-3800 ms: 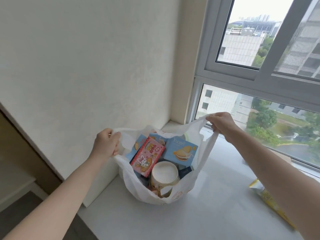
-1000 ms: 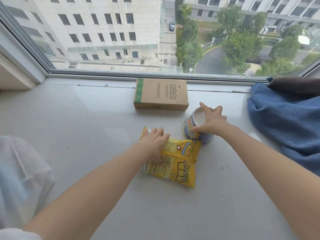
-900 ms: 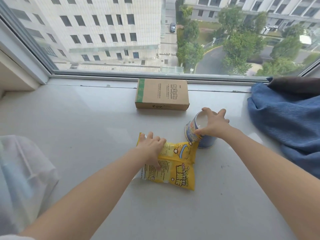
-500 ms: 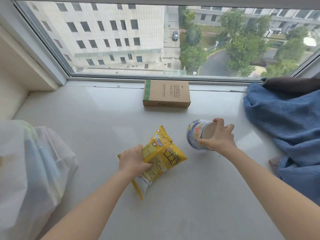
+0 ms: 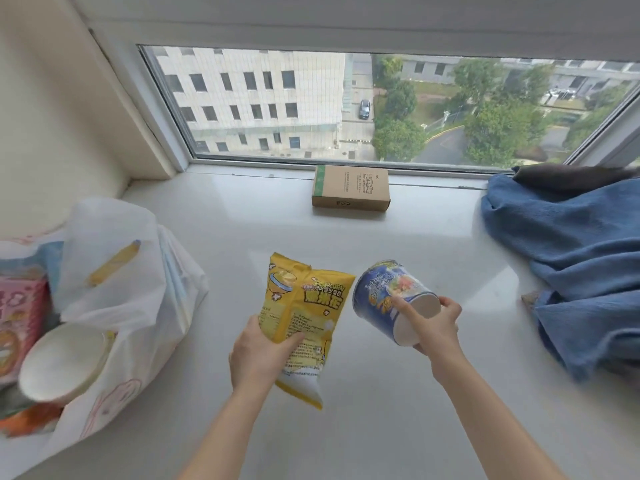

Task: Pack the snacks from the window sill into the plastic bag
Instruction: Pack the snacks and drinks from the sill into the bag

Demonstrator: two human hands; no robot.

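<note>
While lifted off the sill, left hand (image 5: 258, 355) on popcorn bag (image 5: 301, 317).

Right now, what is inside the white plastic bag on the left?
The plastic bag shows a pink box and a white-bottomed cup at its mouth, with something orange below. Whatever lies deeper is covered by these and the bag's folds.

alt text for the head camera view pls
A person's left hand holds a yellow popcorn bag and the right hand a blue cup above a window sill; a half-packed plastic bag sits left.
</note>
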